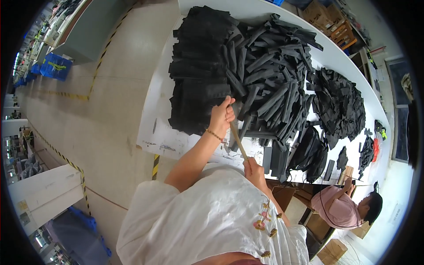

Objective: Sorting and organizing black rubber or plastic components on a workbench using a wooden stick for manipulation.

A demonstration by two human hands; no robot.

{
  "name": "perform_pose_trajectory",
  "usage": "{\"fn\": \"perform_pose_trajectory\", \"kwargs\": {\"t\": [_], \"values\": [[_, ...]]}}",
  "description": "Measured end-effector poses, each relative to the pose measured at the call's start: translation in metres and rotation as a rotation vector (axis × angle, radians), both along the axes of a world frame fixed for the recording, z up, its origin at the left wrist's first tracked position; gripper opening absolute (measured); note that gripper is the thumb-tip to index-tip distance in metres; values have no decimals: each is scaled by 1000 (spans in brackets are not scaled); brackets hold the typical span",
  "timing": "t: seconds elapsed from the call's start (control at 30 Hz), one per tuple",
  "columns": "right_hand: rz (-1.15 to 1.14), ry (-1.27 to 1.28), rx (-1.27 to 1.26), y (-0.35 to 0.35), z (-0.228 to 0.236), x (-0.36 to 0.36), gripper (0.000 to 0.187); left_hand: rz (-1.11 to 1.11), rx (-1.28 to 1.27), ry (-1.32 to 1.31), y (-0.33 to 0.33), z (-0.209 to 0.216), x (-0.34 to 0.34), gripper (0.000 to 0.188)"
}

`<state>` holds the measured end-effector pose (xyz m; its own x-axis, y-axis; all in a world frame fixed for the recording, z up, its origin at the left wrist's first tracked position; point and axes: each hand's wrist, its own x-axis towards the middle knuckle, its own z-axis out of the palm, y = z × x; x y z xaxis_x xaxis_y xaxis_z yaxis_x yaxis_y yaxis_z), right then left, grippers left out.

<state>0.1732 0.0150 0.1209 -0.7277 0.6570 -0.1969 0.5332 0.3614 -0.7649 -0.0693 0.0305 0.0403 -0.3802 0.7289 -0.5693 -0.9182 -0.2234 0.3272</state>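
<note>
- Head view: left hand (221, 115) is closed around the upper end of a thin wooden stick (238, 140), touching the black strip pile (265, 75).
- Stick's long axis slants from that pile toward the surface's (176, 141) near edge.
- Right hand (255, 170) grips its lower end, nearer the body.

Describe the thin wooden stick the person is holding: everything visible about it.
The stick is thin, straight and light tan, apparently wood or bamboo. It runs diagonally over the white table's near edge. The left hand grips its upper end beside the piles of black fabric strips; the right hand grips its lower end near the person's chest. Its tips are hidden inside the hands.
</note>
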Motion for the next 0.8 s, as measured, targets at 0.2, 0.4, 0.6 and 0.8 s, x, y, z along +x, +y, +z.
{"fn": "perform_pose_trajectory", "kwargs": {"t": [0.2,0.4,0.6,0.8], "values": [[82,-60,-331,7,36,59,16,233,66,57,7,-21,-52,26],[-230,191,19,45,13,-23,40,136,36,-231,29,-7,7,24],[-49,369,-531,53,33,-75,14,156,-34,2,21,0,7,12],[-366,650,-753,77,25,-69,15,-19,104,769,10,63,-18,41]]}}
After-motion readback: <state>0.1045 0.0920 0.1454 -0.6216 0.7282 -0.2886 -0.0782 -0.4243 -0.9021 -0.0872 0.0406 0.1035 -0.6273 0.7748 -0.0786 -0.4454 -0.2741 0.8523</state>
